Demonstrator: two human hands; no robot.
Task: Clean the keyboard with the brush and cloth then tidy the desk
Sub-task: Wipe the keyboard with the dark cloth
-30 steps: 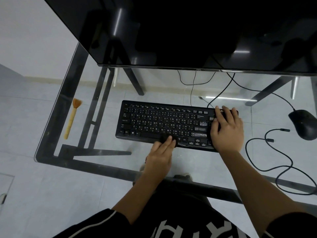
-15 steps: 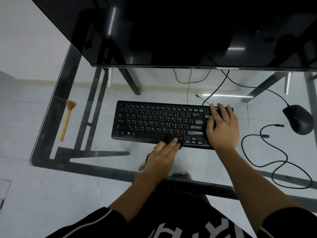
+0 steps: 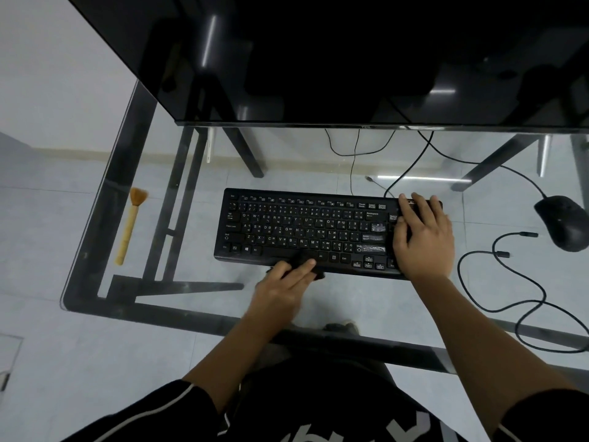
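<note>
A black keyboard lies in the middle of the glass desk. My left hand presses a small dark cloth against the keyboard's front edge, near the space bar. The cloth is mostly hidden under my fingers. My right hand lies flat, fingers spread, on the keyboard's right end and holds it down. A wooden brush with orange bristles lies by itself at the desk's left side, bristles pointing away from me.
A large dark monitor hangs over the back of the desk. A black mouse sits at the right, with a looped black cable in front of it. More cables run behind the keyboard.
My left hand with the cloth slid right along the keyboard's front edge, then back left and toward me. My right hand stayed on the keyboard's right end.
</note>
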